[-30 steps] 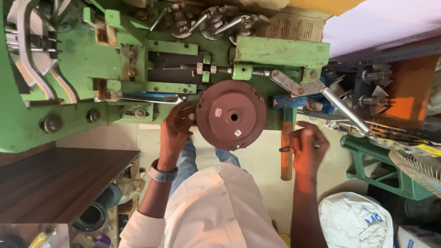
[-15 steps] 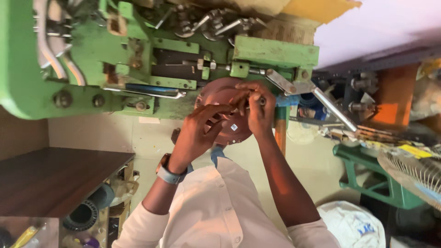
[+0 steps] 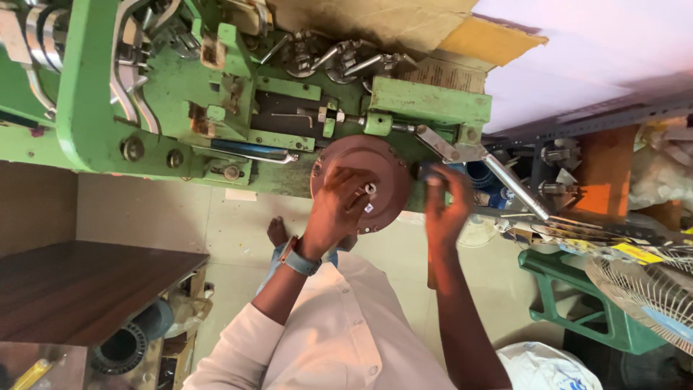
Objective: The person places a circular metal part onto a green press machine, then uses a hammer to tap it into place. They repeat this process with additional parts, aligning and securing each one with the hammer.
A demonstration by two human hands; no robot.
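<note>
A round reddish-brown disc (image 3: 361, 162) is mounted on the front of a green metal machine (image 3: 173, 108). My left hand (image 3: 338, 211), with a watch on its wrist, lies on the disc's face. Its fingertips are pinched at a small silvery fitting (image 3: 370, 189) at the disc's centre. My right hand (image 3: 442, 208) is blurred and sits just off the disc's right edge, beside a dark knob (image 3: 421, 171). Whether it holds anything does not show.
A shiny metal lever (image 3: 516, 189) slants down to the right of the disc. A dark wooden tabletop (image 3: 79, 289) is at the lower left. A green stool (image 3: 577, 300), a fan grille (image 3: 642, 289) and a white bag (image 3: 541, 368) stand at the right.
My right hand has left the disc's centre and swung out past its right edge. My left hand has stayed on the disc's face, at the centre. The camera has shifted.
</note>
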